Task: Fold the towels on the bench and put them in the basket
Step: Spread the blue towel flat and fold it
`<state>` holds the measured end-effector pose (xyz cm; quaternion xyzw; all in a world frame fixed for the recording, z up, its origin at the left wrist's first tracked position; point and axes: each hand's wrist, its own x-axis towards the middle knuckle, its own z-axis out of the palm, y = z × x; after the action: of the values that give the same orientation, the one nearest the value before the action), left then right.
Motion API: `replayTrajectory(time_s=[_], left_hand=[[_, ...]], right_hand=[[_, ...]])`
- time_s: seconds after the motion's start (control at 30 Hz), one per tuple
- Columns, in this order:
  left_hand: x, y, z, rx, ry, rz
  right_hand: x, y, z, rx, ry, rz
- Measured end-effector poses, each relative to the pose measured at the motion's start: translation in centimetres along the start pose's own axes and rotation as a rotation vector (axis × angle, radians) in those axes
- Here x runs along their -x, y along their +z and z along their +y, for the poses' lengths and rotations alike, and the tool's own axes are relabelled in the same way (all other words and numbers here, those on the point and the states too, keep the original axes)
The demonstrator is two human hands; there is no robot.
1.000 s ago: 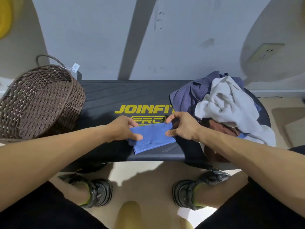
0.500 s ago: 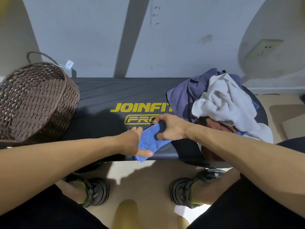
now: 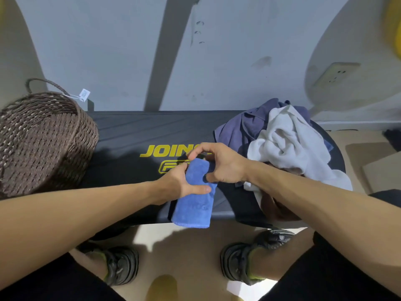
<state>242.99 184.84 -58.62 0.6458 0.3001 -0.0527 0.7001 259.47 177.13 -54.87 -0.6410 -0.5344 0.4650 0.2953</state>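
Both hands grasped the blue towel [image 3: 196, 192] at the near edge of the desk [image 3: 134, 135]. Left hand [image 3: 181, 181]: thumb laid flat across the top face of the towel, remaining fingers curled at its left side, forming a pinch grip. Right hand [image 3: 219, 164]: grip arched over the far end of the towel, thumb pressed against the right edge, fingertips curved down onto the far end. Neither grip was released.

Blue towel: folded into a narrow strip, long axis running from the middle of the desk toward the near edge. The near end overhung that edge slightly. Faint lettering showed on the top face.

Desk: black, padded, with a yellow logo at its centre, partly covered by the hands.

Basket [image 3: 41, 137]: brown woven type, positioned at the left end of the desk, tilted so that its opening faced the camera. A small white tag [image 3: 84, 94] hung from its handle. The visible part of the interior showed only weave.

Pile of unfolded towels [image 3: 282, 140]: located at the right end of the desk, well apart from the basket. A white towel lay on top of purple-blue cloth; a brownish item showed beneath, at the near side. The right forearm crossed in front of this pile.

Below the near edge, two dark shoes [image 3: 121, 266] stood on the light floor.
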Motion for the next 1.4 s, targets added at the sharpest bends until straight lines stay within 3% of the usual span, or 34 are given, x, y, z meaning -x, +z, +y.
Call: replayTrajectory(time_s=[0.13,0.2,0.3,0.37,0.5,0.63,0.8,0.93,1.07,1.17,1.4], left_hand=[[-0.1,-1.3,2.0,0.16,0.029,0.003],[0.1,-2.1,3.5,0.238,0.04,0.036],[0.8,-3.1,6.0,0.327,0.055,0.041],[1.4,-3.7,7.6,0.359,0.065,0.039],[2.9,-4.9,9.8,0.45,0.07,0.026],[3.8,-6.5,11.5,0.321,0.155,0.084],[5.6,-9.2,13.4,-0.134,0.156,-0.04],[6.6,-10.0,13.3,-0.439,0.189,0.039],[8.1,-10.3,13.0,-0.435,0.277,0.073],[10.1,-12.2,12.7,-0.431,0.311,0.209],[16.3,-20.6,10.1,-0.34,0.331,0.466]], right_hand=[[-0.4,-0.6,-0.5,0.097,-0.024,0.29],[-0.4,-0.3,-1.3,-0.168,0.133,0.388],[-0.2,0.0,-1.8,-0.736,0.28,0.103],[0.1,0.7,-2.3,-0.798,0.256,-0.019],[0.0,0.9,-4.1,-0.589,0.196,0.01],[0.8,0.1,-5.7,-0.399,0.159,-0.03],[1.9,0.0,-6.6,-0.182,0.135,-0.047],[2.4,1.1,-7.7,0.022,0.073,-0.057],[2.7,3.2,-9.2,0.007,0.033,0.022],[1.6,5.1,-10.9,-0.185,-0.001,-0.027],[-5.6,10.2,-16.4,-0.187,-0.08,-0.151]])
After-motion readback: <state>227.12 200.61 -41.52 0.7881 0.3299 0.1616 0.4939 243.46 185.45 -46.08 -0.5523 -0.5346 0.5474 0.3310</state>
